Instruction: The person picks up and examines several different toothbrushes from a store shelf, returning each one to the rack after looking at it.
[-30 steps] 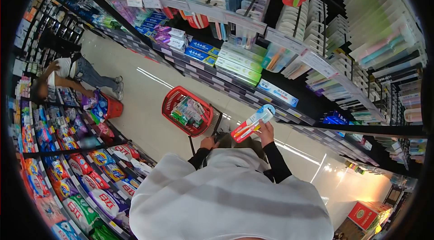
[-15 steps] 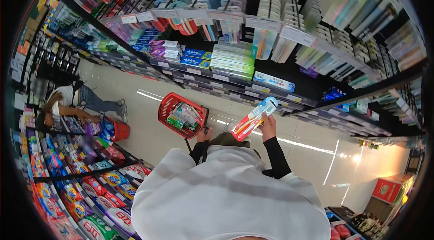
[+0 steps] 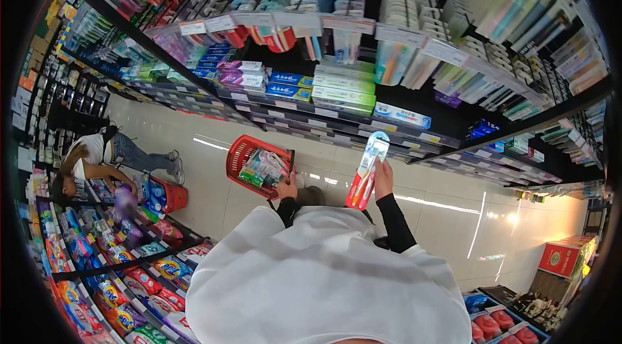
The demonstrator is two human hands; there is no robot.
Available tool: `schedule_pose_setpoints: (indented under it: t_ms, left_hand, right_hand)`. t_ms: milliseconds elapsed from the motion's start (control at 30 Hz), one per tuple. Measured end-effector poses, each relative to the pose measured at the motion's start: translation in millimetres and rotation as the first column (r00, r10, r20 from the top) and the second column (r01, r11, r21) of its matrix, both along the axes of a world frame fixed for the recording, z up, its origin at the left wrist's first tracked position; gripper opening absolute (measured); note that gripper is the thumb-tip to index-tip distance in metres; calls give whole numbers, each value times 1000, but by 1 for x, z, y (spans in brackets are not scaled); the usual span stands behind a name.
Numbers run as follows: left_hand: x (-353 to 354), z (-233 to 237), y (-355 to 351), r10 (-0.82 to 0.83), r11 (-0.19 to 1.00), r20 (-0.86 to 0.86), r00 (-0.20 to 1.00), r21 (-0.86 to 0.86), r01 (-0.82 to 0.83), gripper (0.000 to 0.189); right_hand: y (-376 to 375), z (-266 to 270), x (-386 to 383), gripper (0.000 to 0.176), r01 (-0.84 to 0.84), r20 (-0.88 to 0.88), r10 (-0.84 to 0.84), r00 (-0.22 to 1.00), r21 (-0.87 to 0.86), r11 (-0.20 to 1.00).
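In my right hand (image 3: 383, 179) is a toothbrush pack (image 3: 370, 166), a long blister card, pale blue at the top and red at the bottom, with toothbrushes showing through the clear front. The pack stands nearly upright in front of my body, below the shelf edge. My left hand (image 3: 287, 187) is closed at the near right side of a red shopping basket (image 3: 231, 161), around its handle as far as I can see. Several packaged goods (image 3: 260, 168), green and white among them, lie inside the basket.
Ahead, a shelf holds toothpaste boxes (image 3: 343, 89) under rows of hanging toothbrush packs (image 3: 394, 62). At the left, another person (image 3: 97, 153) bends by a second red basket (image 3: 176, 195). Detergent bags (image 3: 139, 282) fill the shelves at lower left. A red box (image 3: 558, 260) stands at right.
The toothbrush pack has swung more upright and moved slightly left with my right hand. My left hand has shifted a little forward beside the basket. The other person's purple item has moved lower.
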State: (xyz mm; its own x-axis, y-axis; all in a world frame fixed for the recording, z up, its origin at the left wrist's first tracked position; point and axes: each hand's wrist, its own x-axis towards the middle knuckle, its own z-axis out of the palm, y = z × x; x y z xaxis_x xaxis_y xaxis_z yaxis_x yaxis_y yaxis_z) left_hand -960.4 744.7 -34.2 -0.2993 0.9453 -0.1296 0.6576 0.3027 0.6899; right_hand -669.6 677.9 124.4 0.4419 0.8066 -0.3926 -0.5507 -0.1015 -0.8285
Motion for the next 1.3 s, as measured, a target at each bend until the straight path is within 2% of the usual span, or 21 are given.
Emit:
schedule_pose_setpoints:
  t_ms: [100, 233, 267, 333, 400, 433, 533, 600, 667, 733, 767, 800, 867, 933, 1000, 1067, 1133, 1167, 1200, 1267, 1300]
  left_hand:
    - [-27, 8, 17, 76, 997, -21, 997, 29, -75, 50]
    - [-85, -7, 66, -24, 1000, -4, 1000, 19, 24, 51]
    - [-97, -12, 74, -21, 1000, 14, 1000, 11, 21, 51]
    - [-131, -19, 109, -25, 996, 169, 985, -82, 40, 53]
    - [-157, -33, 138, 50, 994, 379, 924, -109, -9, 50]
    - [-166, -40, 148, 52, 992, 377, 925, -122, -6, 50]
    - [-192, -41, 188, 51, 991, 441, 896, -136, 10, 49]
    - [-200, -36, 206, 6, 964, 437, 900, -241, 110, 56]
    - [-207, -45, 218, -12, 957, 466, 885, -251, 145, 54]
    - [-211, -51, 223, -22, 976, 555, 831, -170, 139, 44]
    - [-217, -50, 226, -28, 963, 575, 818, -205, 178, 44]
    - [-217, -49, 224, -31, 963, 574, 818, -202, 178, 44]
    - [-218, -50, 232, -83, 989, 423, 902, -77, 127, 43]
    - [-215, -35, 232, -123, 984, 453, 883, -62, 169, 40]
    - [-217, -28, 231, -11, 905, 527, 850, -356, 232, 41]
    - [-224, -42, 231, -45, 892, 558, 828, -351, 285, 36]
    - [-229, -50, 226, -217, 872, 547, 808, -264, 413, 33]
    - [-243, -89, 225, -283, 885, 474, 834, -207, 418, 29]
    - [-248, -85, 223, -301, 877, 475, 827, -203, 436, 29]
    - [-252, -58, 231, -605, 687, 310, 734, -264, 677, 25]
    - [-251, -38, 234, -620, 675, 306, 723, -261, 690, 25]
  right_hand:
    - [27, -6, -33, 30, -104, -6, 104, 995, -55, 993]
    - [80, -17, -93, 31, -109, -89, 105, 990, -35, 993]
    - [92, -32, -112, 30, -99, -12, 98, 995, -57, 993]
    - [117, -47, -146, 29, -91, 157, 107, 982, -108, 990]
    - [137, -43, -191, 29, -127, 80, 131, 988, -50, 991]
    - [147, -36, -210, 28, -178, 129, 187, 974, -81, 981]
    - [169, -14, -246, 24, -233, 29, 235, 972, -46, 971]
    - [180, 0, -248, 23, -243, 97, 250, 963, -78, 967]
    - [187, 17, -238, 21, -248, 173, 267, 948, -123, 961]
    - [192, 33, -226, 19, -170, 50, 173, 984, -49, 984]
    - [194, 23, -218, 20, -127, -8, 127, 992, -30, 991]
    - [194, 27, -211, 20, -126, -9, 126, 992, -27, 992]
    - [202, 35, -192, 20, -87, 18, 87, 996, 1, 996]
    - [216, 26, -173, 20, -60, 18, 59, 998, 20, 998]
    - [218, 29, -175, 20, -24, 14, 24, 1000, 25, 999]
    - [227, 57, -173, 20, 19, -24, -17, 1000, 86, 996]
    - [230, 57, -171, 21, 32, 26, -34, 999, 80, 996]
    - [231, 61, -172, 20, 18, 64, -24, 998, 96, 995]
    - [232, 64, -173, 20, 6, 102, -17, 995, 112, 994]
    - [237, 65, -174, 20, 49, 101, -62, 993, 129, 990]
    - [238, 69, -177, 19, 91, 100, -103, 990, 111, 990]
